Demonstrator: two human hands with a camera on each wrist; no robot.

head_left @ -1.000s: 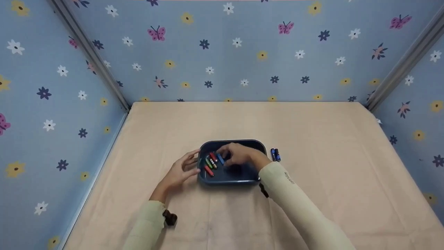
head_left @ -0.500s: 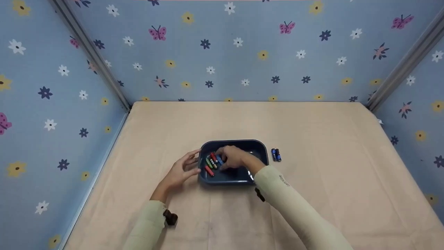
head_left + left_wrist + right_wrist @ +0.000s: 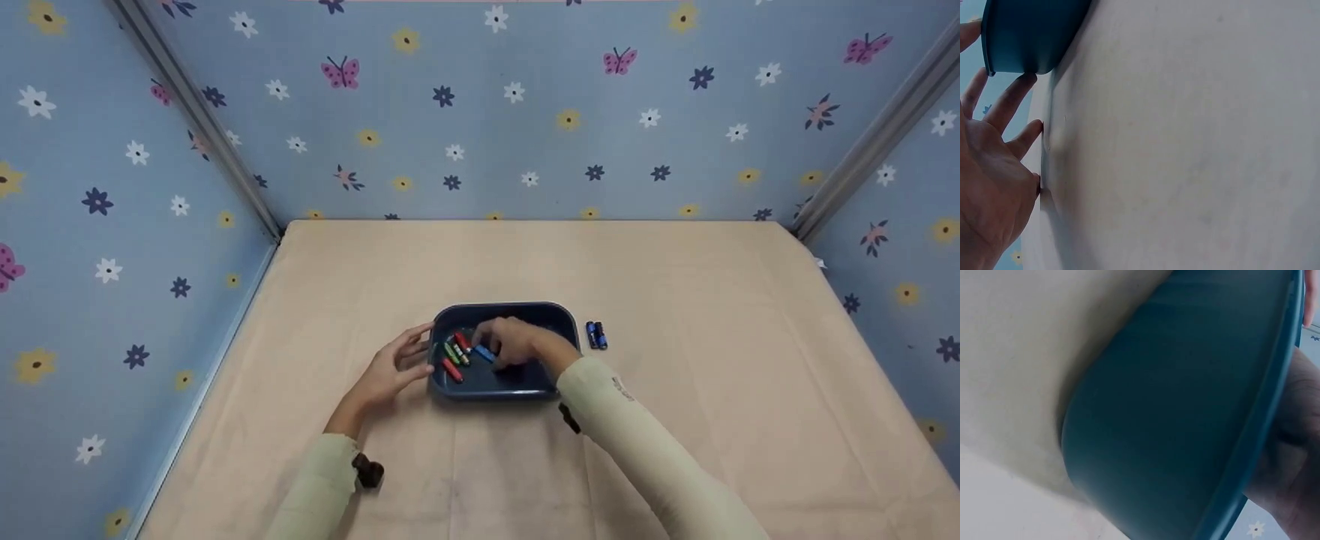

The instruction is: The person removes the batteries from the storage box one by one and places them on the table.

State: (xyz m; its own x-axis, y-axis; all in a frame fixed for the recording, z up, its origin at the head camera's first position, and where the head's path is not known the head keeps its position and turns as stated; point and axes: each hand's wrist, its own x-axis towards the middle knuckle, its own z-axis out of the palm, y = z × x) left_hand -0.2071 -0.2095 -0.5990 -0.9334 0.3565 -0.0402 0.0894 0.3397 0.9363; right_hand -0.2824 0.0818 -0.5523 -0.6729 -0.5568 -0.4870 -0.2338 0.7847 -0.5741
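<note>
A dark blue rectangular tray (image 3: 495,394) stands on the cloth-covered table. My left hand (image 3: 384,379) spreads its fingers against the tray's left wall; the left wrist view shows fingertips (image 3: 1027,79) touching the wall's lower side. Inside the tray, my right hand (image 3: 517,341) reaches in from the right, with finger and thumb curled at the two ends of a blue battery (image 3: 485,353). Left of it lie a red battery (image 3: 461,341), a green battery (image 3: 451,352) and another red battery (image 3: 452,370). In the right wrist view, the tray wall (image 3: 1174,410) hides the right fingertips.
Two blue-and-black batteries (image 3: 596,335) lie side by side on the beige tablecloth (image 3: 712,337), just right of the tray. Blue flowered panels (image 3: 480,112) enclose the table at the back and both sides.
The right hand shifts left, then slightly back right inside the tray. The blue battery moves with it and turns flatter, away from the red one. The left hand stays at the tray's side.
</note>
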